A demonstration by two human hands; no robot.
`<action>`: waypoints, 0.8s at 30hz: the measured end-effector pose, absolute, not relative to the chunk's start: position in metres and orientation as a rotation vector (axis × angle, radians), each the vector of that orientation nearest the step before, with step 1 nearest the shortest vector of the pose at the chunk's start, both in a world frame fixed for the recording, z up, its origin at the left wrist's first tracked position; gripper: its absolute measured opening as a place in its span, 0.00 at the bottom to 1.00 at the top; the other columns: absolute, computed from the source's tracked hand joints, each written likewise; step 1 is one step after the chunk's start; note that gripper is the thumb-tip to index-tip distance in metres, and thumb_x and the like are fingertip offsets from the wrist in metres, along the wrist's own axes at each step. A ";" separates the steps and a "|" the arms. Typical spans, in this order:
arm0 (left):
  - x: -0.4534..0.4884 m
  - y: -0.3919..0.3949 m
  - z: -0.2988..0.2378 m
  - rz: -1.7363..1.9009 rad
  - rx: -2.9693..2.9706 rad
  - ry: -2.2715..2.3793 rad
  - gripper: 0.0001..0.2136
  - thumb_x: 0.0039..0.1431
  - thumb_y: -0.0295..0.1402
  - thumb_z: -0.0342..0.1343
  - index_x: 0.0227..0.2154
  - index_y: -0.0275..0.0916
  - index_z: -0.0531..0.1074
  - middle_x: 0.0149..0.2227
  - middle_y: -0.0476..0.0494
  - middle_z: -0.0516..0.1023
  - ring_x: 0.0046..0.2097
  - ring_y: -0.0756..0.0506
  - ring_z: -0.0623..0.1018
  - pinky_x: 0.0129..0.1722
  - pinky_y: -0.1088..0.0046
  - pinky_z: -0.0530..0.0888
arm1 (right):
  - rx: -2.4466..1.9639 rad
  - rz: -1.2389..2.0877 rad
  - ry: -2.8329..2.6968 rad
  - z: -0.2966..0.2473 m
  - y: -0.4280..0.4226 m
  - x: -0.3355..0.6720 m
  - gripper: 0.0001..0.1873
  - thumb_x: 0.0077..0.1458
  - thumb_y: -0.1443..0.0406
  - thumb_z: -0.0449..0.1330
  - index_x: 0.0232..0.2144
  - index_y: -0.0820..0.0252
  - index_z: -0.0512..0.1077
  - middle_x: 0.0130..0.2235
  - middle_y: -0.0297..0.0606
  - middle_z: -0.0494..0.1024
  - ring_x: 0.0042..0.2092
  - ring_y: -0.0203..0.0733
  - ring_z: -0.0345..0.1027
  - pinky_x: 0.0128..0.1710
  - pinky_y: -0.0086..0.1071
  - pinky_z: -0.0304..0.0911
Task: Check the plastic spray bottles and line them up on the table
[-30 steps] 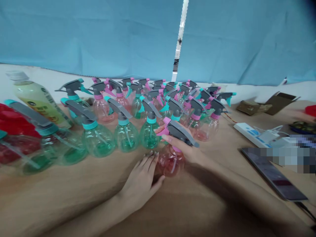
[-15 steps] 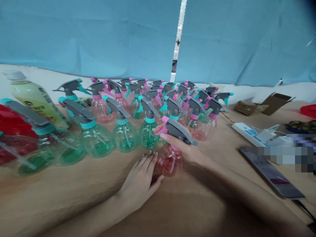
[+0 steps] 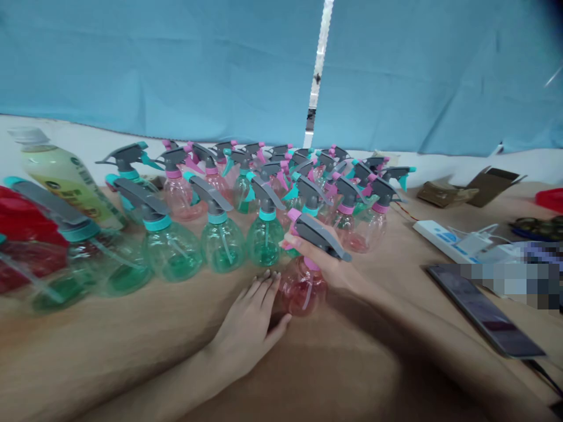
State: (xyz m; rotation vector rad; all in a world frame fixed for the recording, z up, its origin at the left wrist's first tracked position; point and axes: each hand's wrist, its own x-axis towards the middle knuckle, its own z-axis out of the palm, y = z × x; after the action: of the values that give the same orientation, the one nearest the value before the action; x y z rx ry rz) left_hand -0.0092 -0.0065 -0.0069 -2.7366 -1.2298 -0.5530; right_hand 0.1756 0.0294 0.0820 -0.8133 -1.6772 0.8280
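A pink spray bottle [image 3: 302,288] with a grey and pink trigger head [image 3: 317,233] stands on the brown table [image 3: 352,363] in front of me. My right hand [image 3: 328,261] is wrapped round its neck under the trigger head. My left hand [image 3: 251,321] cups the bottle's round base from the left, fingers stretched along it. Just behind stands a row of green spray bottles [image 3: 222,240], with several more pink and green ones [image 3: 308,176] crowded further back.
A yellowish drink bottle [image 3: 65,179] and red packaging [image 3: 21,234] lie at the left. On the right are a white power strip [image 3: 444,239], a dark phone [image 3: 484,308], cardboard pieces [image 3: 466,187] and a cable. A blue curtain [image 3: 176,64] hangs behind.
My right hand's fingers have shifted slightly on the trigger head. Bottle and left hand stay almost where they were.
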 end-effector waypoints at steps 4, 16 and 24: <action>-0.009 -0.006 -0.007 -0.570 -2.742 -1.211 0.23 0.66 0.41 0.45 0.55 0.26 0.63 0.54 0.26 0.70 0.58 0.34 0.69 0.53 0.54 0.69 | -0.826 0.810 -1.689 0.082 0.029 0.177 0.11 0.55 0.53 0.60 0.27 0.52 0.69 0.22 0.29 0.63 0.22 0.34 0.57 0.23 0.31 0.57; -0.011 -0.007 -0.009 -0.569 -2.743 -1.229 0.23 0.66 0.42 0.43 0.56 0.30 0.61 0.56 0.29 0.69 0.59 0.35 0.68 0.54 0.54 0.68 | -0.700 0.942 -1.669 0.080 0.029 0.176 0.07 0.55 0.59 0.61 0.36 0.53 0.72 0.38 0.33 0.76 0.39 0.39 0.70 0.46 0.38 0.64; -0.010 -0.006 -0.007 -0.526 -2.737 -1.239 0.24 0.66 0.42 0.44 0.57 0.28 0.61 0.56 0.27 0.69 0.58 0.34 0.68 0.54 0.54 0.68 | -0.682 0.945 -1.655 0.081 0.027 0.176 0.05 0.55 0.62 0.62 0.36 0.54 0.73 0.39 0.34 0.77 0.40 0.39 0.71 0.49 0.39 0.63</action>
State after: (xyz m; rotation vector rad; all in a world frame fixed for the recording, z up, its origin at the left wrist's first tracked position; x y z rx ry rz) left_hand -0.0096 -0.0062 -0.0070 -2.7370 -1.2390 -0.5259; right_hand 0.1763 0.0272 0.0807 -0.6818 -1.6555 0.9451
